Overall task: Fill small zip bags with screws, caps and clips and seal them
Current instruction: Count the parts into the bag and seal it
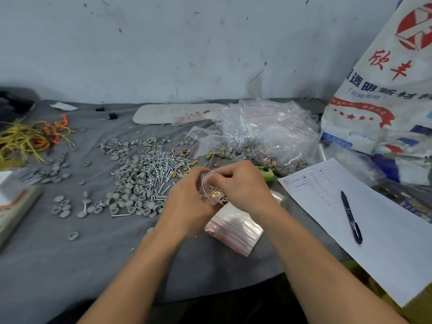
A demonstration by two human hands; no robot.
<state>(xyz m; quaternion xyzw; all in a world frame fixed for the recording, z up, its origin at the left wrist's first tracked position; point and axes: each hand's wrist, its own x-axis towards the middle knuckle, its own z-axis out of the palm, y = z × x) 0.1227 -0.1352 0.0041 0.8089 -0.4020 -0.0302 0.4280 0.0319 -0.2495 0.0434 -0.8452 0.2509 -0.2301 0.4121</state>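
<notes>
Our left hand [187, 199] and right hand [238, 183] pinched one small bag [210, 190] mid-frame; a loose grip could have spilled its clips [218, 195].

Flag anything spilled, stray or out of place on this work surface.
Mostly ordinary sorting clutter, but a few grey caps lie apart from the main cap pile, nearest the front edge. One long screw sits alone below that pile. Both hands hold a small zip bag; nothing looks damaged.

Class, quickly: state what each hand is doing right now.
Left hand: closed on the small zip bag.
Right hand: closed, pinching the same bag's top.
</notes>
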